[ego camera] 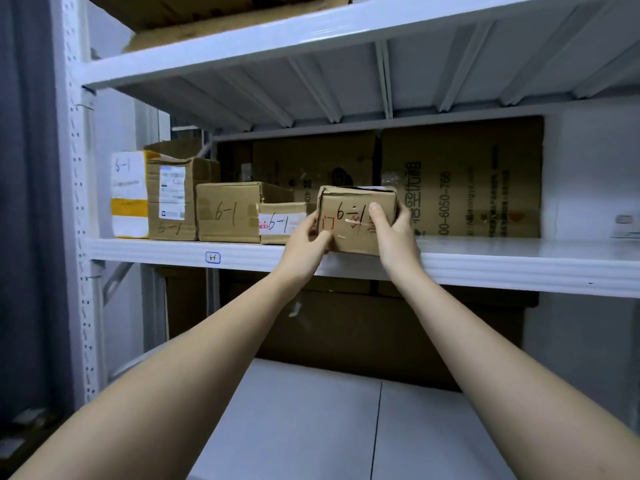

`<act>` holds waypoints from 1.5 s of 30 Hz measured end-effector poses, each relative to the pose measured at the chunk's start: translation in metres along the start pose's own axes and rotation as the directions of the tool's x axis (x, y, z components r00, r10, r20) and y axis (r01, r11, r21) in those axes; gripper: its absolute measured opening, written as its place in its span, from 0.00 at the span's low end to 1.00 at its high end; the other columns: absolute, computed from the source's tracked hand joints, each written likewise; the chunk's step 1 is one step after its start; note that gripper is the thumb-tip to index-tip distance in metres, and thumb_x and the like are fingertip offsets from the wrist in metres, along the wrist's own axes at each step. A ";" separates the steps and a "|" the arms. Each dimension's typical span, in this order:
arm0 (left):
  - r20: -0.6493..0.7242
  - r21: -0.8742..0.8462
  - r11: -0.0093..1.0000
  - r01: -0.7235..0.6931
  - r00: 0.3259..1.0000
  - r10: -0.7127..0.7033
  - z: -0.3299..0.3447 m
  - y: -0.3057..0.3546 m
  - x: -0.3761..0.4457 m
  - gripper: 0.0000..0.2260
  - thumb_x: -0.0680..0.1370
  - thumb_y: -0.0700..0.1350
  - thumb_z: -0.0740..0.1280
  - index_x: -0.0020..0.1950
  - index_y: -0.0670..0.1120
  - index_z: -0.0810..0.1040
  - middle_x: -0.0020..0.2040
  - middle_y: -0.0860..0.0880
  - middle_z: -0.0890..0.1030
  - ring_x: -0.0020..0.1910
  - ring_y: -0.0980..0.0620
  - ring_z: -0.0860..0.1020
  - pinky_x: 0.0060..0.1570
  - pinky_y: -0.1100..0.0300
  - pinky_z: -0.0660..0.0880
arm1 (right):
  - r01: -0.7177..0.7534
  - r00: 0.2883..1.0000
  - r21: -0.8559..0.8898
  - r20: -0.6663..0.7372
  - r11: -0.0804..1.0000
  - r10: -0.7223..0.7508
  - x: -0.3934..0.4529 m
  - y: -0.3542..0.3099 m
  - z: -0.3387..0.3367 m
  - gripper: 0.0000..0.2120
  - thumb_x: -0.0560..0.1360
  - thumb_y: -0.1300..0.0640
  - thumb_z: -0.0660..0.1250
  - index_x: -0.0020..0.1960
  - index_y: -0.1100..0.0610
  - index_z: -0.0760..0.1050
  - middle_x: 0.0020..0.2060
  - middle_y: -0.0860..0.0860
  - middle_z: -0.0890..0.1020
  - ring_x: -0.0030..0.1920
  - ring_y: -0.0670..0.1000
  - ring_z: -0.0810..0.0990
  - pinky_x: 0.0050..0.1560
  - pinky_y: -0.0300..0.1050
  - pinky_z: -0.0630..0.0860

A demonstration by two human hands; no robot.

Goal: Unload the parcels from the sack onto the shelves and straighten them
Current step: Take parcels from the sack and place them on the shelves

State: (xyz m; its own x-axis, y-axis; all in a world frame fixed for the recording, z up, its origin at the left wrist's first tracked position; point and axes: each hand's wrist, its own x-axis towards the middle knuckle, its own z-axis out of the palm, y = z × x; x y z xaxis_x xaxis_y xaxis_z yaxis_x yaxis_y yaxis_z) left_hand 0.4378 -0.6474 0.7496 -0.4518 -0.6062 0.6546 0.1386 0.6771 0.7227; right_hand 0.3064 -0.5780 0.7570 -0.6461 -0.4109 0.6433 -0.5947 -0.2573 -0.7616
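A small brown cardboard parcel marked "6-1" sits at the front edge of the middle shelf. My left hand grips its lower left corner, thumb on the front face. My right hand grips its right side, thumb on the front face and fingers round the right edge. To its left stands a row of parcels marked "6-1": a small flat box, a wider brown box, a taller brown box and a white and yellow parcel. The sack is out of view.
Large flattened cardboard sheets stand against the back of the middle shelf. The shelf stretch right of the held parcel is bare. A lower white shelf lies beneath my arms. Cardboard rests on the top shelf. The rack's upright post is on the left.
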 end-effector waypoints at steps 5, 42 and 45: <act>0.004 0.014 0.997 -0.082 0.997 0.082 -0.008 -0.030 0.017 0.13 0.80 0.44 0.60 0.63 0.56 0.71 0.52 0.61 0.77 0.57 0.56 0.76 0.53 0.63 0.74 | -0.022 1.000 -0.026 0.009 0.999 0.022 0.005 0.008 0.017 0.31 0.78 0.37 0.57 0.75 0.53 0.60 0.68 0.52 0.71 0.67 0.55 0.70 0.67 0.58 0.69; -0.055 0.738 0.601 -0.307 0.860 0.507 -0.045 -0.090 0.093 0.11 0.74 0.51 0.65 0.53 0.48 0.74 0.53 0.48 0.72 0.54 0.47 0.72 0.50 0.54 0.66 | -0.129 0.973 -0.631 0.067 0.765 0.220 0.056 0.017 0.050 0.28 0.78 0.41 0.53 0.70 0.58 0.60 0.63 0.56 0.75 0.62 0.59 0.73 0.64 0.56 0.69; -0.105 0.753 0.594 -0.283 0.840 0.533 -0.044 -0.091 0.096 0.16 0.74 0.50 0.65 0.59 0.46 0.73 0.60 0.46 0.71 0.61 0.45 0.69 0.57 0.52 0.64 | -0.117 0.974 -0.636 0.077 0.763 0.214 0.060 0.019 0.051 0.23 0.78 0.43 0.54 0.66 0.58 0.61 0.58 0.56 0.76 0.57 0.59 0.75 0.61 0.56 0.71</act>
State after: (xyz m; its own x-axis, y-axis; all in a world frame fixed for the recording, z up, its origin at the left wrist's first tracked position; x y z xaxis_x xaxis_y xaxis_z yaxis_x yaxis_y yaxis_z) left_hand 0.4209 -0.7855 0.7566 -0.2131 -0.1916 0.9581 -0.4537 0.8879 0.0767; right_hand 0.2804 -0.6522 0.7768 -0.7195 -0.5225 0.4576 -0.6822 0.4084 -0.6065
